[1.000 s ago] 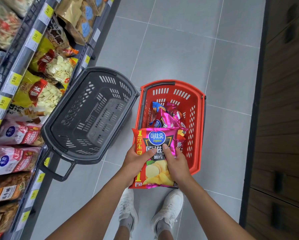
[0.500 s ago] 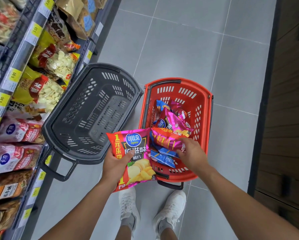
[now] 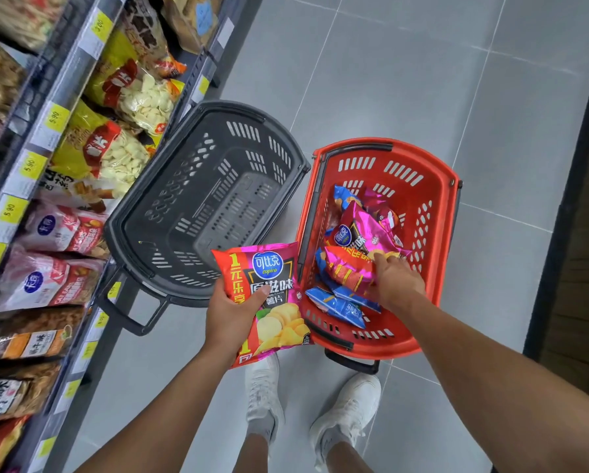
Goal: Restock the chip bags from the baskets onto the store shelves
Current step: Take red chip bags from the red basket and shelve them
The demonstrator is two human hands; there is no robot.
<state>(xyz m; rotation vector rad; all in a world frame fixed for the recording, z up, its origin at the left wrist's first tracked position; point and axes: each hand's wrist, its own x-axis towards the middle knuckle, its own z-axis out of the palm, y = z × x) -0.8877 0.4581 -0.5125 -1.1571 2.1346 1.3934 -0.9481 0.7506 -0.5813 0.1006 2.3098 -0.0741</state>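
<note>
Fingers (image 3: 221, 287) of the left hand (image 3: 231, 315) wrap behind the left edge of a pink-and-red Copico chip bag (image 3: 273, 278), with the thumb clamped across its printed front. Bag held face up. Its long axis runs away from the person, top seam pointing toward the grey basket (image 3: 115, 230), bottom seam toward the white shoes (image 3: 264, 387). It hangs above the tiled floor (image 3: 388, 80) between the two baskets, its right edge overlapping the near-left rim of the red basket (image 3: 453, 233).

Right hand (image 3: 398, 283) is down inside the red basket. Its fingers are bent over the right end of a crumpled pink chip bag (image 3: 346, 269) and closed on it. That bag lies crosswise on the pile, long axis left to right across the basket. Blue chip bags (image 3: 337, 303) lie under it, toward the near wall; more pink and blue bags sit behind, toward the far wall.

Grey basket stands against the store shelves (image 3: 30, 155) on the left, touching the red basket at the far corner. Shelf edges carry yellow price tags (image 3: 10, 209).
</note>
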